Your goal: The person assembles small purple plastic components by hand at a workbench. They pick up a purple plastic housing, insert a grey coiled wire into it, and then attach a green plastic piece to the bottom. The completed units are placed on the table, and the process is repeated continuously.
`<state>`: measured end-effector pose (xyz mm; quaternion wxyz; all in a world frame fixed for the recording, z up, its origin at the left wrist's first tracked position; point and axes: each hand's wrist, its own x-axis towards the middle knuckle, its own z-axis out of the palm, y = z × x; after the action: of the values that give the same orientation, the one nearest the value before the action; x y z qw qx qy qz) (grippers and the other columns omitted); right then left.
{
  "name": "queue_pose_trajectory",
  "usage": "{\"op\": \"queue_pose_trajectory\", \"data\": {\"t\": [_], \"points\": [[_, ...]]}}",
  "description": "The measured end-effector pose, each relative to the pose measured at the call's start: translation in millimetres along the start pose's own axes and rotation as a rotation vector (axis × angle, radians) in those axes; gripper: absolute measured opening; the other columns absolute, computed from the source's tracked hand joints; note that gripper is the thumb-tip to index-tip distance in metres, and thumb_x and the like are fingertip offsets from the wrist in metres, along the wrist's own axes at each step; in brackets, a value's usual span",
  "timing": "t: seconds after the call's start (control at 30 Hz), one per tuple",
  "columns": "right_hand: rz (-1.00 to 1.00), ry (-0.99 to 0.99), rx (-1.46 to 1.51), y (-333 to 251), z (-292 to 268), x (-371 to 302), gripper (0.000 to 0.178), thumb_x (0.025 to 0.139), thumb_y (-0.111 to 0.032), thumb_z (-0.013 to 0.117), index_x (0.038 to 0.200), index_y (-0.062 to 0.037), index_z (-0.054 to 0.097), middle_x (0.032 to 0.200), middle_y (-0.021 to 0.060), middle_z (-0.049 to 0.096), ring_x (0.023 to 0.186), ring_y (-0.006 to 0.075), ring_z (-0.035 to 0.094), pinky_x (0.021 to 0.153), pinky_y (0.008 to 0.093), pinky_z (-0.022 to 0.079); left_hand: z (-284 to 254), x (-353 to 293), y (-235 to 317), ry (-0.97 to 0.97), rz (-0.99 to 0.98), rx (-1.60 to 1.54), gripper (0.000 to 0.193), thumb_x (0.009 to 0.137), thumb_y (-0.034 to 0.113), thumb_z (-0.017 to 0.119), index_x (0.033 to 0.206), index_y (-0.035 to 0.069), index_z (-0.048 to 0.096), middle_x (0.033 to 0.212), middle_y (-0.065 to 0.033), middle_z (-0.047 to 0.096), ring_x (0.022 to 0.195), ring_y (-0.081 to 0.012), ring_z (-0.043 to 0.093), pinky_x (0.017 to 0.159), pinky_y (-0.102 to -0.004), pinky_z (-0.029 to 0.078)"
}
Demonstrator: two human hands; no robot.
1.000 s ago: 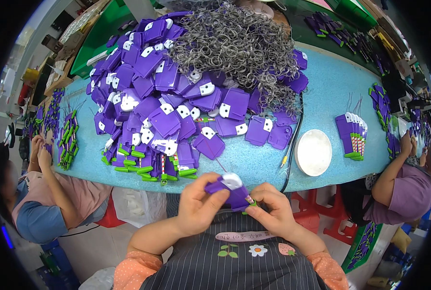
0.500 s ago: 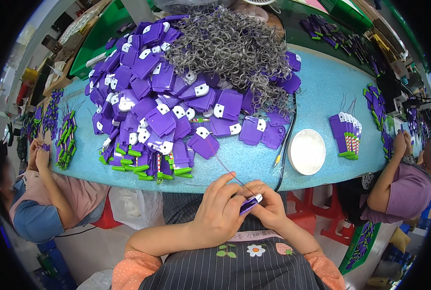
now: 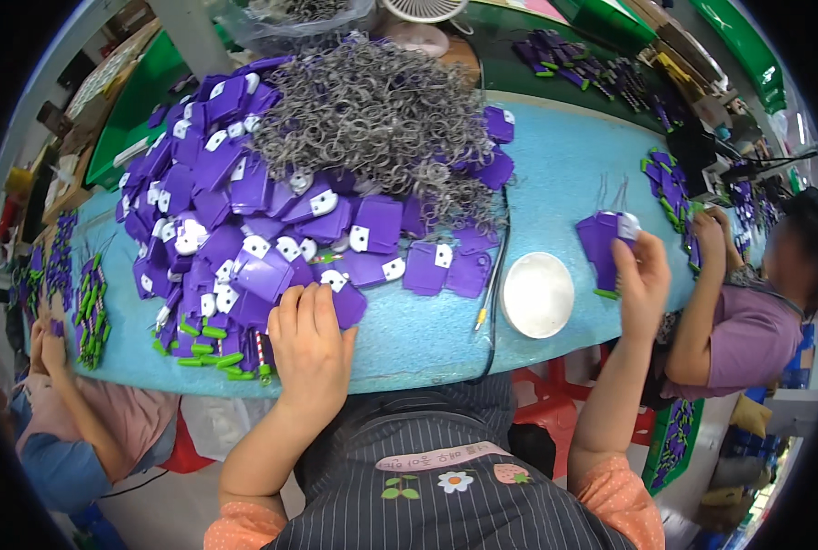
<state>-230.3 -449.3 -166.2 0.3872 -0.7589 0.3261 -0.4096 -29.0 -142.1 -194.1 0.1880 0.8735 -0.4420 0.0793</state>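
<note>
My left hand point(image 3: 313, 344) is palm down at the front of a pile of flat purple plastic pieces point(image 3: 267, 270) with white corners. Its fingers lie close together and bend down onto the pile; their tips are hidden, so I cannot see whether they grip. Beside the thumb lies another purple piece point(image 3: 348, 306). At the right of the table, my right hand point(image 3: 643, 280) pinches the white corner of a purple plastic piece point(image 3: 627, 226). That piece is at a small stack of purple pieces point(image 3: 598, 240) with thin wires and a green tip, partly covered by the hand.
A tangled heap of grey coiled wires point(image 3: 377, 115) covers the back of the pile. Between my hands are a round white dish point(image 3: 537, 295) and a black cable point(image 3: 495, 339). Green-handled pieces point(image 3: 216, 353) lie at the front left. Co-workers sit left and right point(image 3: 744, 330).
My hands have parted from in front of my apron: the left went to the pile, the right to the small stack with the purple piece. The whole view has shifted.
</note>
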Motion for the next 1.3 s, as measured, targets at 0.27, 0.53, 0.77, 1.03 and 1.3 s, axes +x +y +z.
{"op": "queue_pose_trajectory", "data": {"t": [0.27,0.53,0.77,1.03,1.3], "points": [[-0.314,0.132,-0.897,24.7,16.6,2.9,0.035,0.069,-0.01,0.073,0.099,-0.0005,0.057,0.094,0.0148,0.055,0.088,0.0331,0.052,0.08,0.0412,0.042,-9.8,0.9,3.7,-0.024,0.148,-0.341,0.06,0.062,-0.004,0.067,0.116,-0.005,0.042,0.114,-0.0234,0.047,0.107,-0.0413,0.048,0.092,-0.046,0.039],[-0.463,-0.935,-0.01,-97.3,97.4,-103.5,0.089,0.06,-0.008,0.078,0.135,0.0062,0.031,0.121,0.0218,0.046,0.101,0.0346,0.055,0.08,0.0385,0.048,-20.3,-26.7,25.1,-0.143,0.312,-0.829,0.071,0.062,-0.002,0.065,0.126,-0.004,0.033,0.123,-0.0258,0.042,0.107,-0.0399,0.05,0.093,-0.0461,0.042],[-0.235,-0.848,0.12,-85.7,123.4,-136.8,0.076,0.058,-0.009,0.081,0.122,0.0031,0.043,0.105,0.0162,0.047,0.084,0.0281,0.056,0.065,0.0329,0.051,-6.6,-65.7,20.4,-0.041,-0.085,-1.216,0.059,0.077,-0.005,0.055,0.131,-0.006,0.03,0.129,-0.0281,0.041,0.112,-0.0375,0.052,0.091,-0.0401,0.046],[-0.301,-0.717,-0.135,-82.3,136.9,-132.8,0.08,0.052,-0.01,0.085,0.119,0.0026,0.044,0.106,0.0175,0.046,0.09,0.0298,0.054,0.071,0.0356,0.048,-14.7,-85.6,-8.7,-0.051,-0.435,-1.336,0.019,0.093,0.003,0.044,0.109,-0.006,0.045,0.093,-0.02,0.063,0.077,-0.0232,0.067,0.067,-0.0293,0.056],[-0.642,-0.785,-0.224,-110.1,216.1,-132.8,0.053,0.064,-0.022,0.077,0.107,-0.0007,0.057,0.078,0.007,0.05,0.072,0.0249,0.054,0.06,0.033,0.044,-38.3,-77.7,-43.3,0.285,-0.633,-1.418,0.023,0.096,0.021,0.042,0.102,-0.001,0.042,0.086,-0.0162,0.062,0.064,-0.0214,0.065,0.055,-0.0276,0.054]]}}
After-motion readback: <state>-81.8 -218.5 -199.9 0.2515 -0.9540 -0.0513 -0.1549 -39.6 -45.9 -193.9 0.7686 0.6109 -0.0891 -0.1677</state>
